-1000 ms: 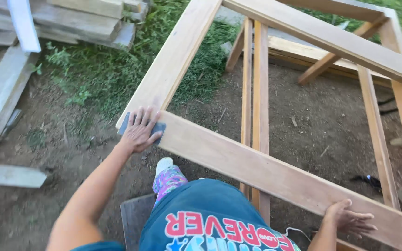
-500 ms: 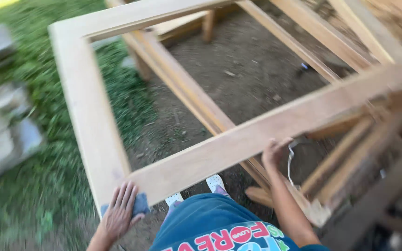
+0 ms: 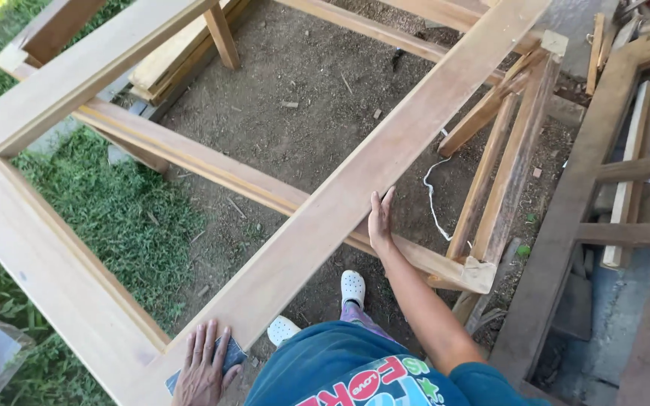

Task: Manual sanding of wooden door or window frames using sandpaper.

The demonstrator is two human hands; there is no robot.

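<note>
The sanding block (image 3: 229,359), dark and flat, lies on the near corner of the wooden frame (image 3: 355,180), under the left hand (image 3: 203,367), whose fingers are spread flat upon it, pressing rather than clenched. The rail's long axis runs from this corner up and to the right. The right hand (image 3: 379,218) rests open against the rail's edge, farther along. White shoes (image 3: 352,287) stand on bare soil below.

No packages, labels, signs or screens show anywhere in the frame, from the upper left corner to the lower right.
</note>
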